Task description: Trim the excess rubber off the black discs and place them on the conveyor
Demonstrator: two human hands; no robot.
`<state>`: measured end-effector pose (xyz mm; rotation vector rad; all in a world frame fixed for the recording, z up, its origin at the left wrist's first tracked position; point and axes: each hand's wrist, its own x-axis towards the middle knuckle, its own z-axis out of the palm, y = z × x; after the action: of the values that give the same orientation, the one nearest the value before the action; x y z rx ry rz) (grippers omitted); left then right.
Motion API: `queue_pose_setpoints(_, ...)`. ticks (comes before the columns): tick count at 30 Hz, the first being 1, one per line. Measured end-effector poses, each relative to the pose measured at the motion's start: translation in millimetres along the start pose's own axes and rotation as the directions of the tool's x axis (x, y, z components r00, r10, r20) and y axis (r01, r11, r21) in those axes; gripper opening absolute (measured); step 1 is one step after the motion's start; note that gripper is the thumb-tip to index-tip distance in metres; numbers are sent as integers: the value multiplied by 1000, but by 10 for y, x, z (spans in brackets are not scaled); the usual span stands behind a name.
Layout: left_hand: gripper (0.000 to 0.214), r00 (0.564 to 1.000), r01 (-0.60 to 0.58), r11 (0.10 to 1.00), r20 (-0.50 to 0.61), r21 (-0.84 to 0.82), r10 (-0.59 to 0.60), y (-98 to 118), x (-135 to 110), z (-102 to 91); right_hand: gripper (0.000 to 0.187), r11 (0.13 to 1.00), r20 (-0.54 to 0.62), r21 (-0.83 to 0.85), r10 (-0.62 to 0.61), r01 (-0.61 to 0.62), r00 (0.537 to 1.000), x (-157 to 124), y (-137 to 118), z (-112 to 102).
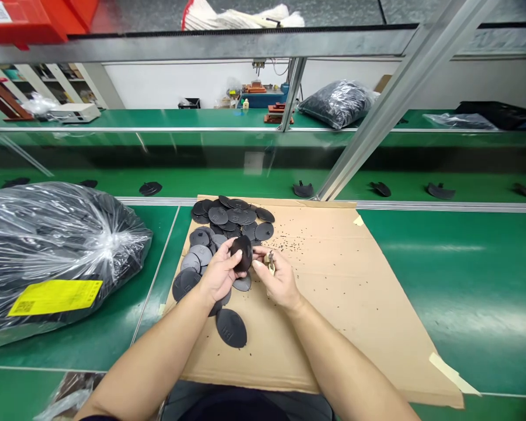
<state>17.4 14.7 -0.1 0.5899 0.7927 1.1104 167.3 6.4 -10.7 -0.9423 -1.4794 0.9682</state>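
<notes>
My left hand is closed on a black oval plastic piece, held upright over a sheet of cardboard. My right hand touches the piece's right edge with its fingertips and pinches a small metal tool. A pile of several similar black oval pieces lies just beyond and to the left of my hands. One single piece lies flat on the cardboard under my left forearm. Small black crumbs are scattered over the cardboard.
A large clear plastic bag of black parts with a yellow label lies on the green bench at left. A green conveyor belt behind carries spaced black parts. A slanted metal post rises from the bench edge. Another bag lies farther back.
</notes>
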Motion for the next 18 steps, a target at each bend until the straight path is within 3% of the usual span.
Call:
queue_pose_setpoints(5,53,992,88,996,90,-5,-87,-15,-27,9,13,976,-16,-151,-164,160,986,-13,-45,-15)
queue_pose_setpoints(12,57,987,117,993,112,2,-117,4,-75,48,16,875,72,-295,-379,383,923,11,-85,-44)
queue_pose_setpoints(18,59,983,128,992,131,9,-128,-7,-70,23,17,813,102,-372,-445,449,890,20,-95,-53)
